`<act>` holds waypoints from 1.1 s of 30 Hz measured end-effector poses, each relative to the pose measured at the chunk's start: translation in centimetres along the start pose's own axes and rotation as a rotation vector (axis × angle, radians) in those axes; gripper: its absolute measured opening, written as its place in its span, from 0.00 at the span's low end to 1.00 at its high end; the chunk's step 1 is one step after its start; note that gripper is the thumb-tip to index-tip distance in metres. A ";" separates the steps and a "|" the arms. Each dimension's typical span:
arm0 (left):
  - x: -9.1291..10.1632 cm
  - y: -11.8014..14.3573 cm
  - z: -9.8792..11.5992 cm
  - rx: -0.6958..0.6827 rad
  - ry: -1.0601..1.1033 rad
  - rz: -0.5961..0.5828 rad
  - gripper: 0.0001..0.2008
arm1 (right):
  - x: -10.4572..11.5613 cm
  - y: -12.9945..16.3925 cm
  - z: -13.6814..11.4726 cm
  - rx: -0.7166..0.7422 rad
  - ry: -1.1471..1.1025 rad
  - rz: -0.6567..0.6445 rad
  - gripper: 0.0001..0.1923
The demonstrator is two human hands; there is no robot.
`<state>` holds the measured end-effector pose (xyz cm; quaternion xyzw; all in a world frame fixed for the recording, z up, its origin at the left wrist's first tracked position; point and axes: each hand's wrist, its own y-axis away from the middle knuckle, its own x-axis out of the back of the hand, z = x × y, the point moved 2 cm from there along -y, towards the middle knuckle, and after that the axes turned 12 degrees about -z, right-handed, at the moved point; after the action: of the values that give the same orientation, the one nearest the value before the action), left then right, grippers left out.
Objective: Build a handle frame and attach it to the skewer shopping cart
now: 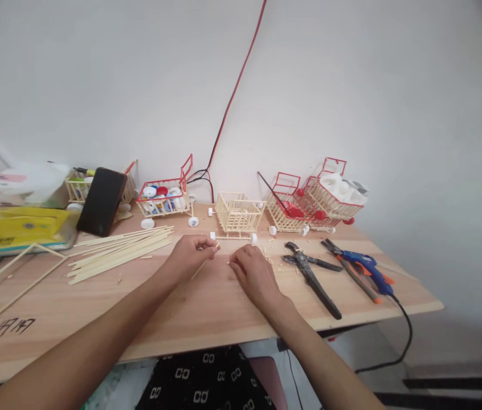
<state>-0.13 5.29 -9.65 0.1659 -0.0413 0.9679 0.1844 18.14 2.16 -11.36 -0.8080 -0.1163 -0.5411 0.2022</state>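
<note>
My left hand (190, 254) is closed in a pinch on a thin wooden stick (199, 269), which slants down toward me. My right hand (253, 270) is beside it with fingers curled together; a tiny pale bit shows at its fingertips, too small to name. Just beyond both hands stands a small unpainted cart (240, 215) built of sticks, with white wheels. To the left of my left hand lies a bundle of long pale sticks (121, 255). Small stick offcuts (269, 259) are scattered right of my right hand.
Cutting pliers (313, 279), orange-handled pliers (358, 276) and a blue glue gun (371, 270) lie on the right. Red-trimmed carts (162, 199) line the wall, one holding bottle caps. A phone (101, 200) leans at the left, near a yellow packet (19, 230).
</note>
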 end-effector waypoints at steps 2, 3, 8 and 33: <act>-0.1 0.0 0.0 0.032 0.036 -0.007 0.12 | 0.0 0.0 -0.1 -0.004 0.004 -0.014 0.02; -0.1 0.0 0.0 0.044 0.059 -0.012 0.12 | 0.1 0.1 0.0 -0.001 -0.006 -0.010 0.02; -0.2 0.3 0.3 0.089 0.162 -0.030 0.13 | 3.0 1.7 1.7 0.027 -0.070 0.171 0.09; -0.1 -0.2 -0.2 0.105 -0.168 -0.051 0.15 | 13.6 15.0 20.4 -0.823 0.376 0.194 0.14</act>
<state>-0.07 5.44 -9.88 0.2569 -0.0016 0.9463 0.1960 46.42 -2.39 -8.66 -0.7160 0.2231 -0.6580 -0.0677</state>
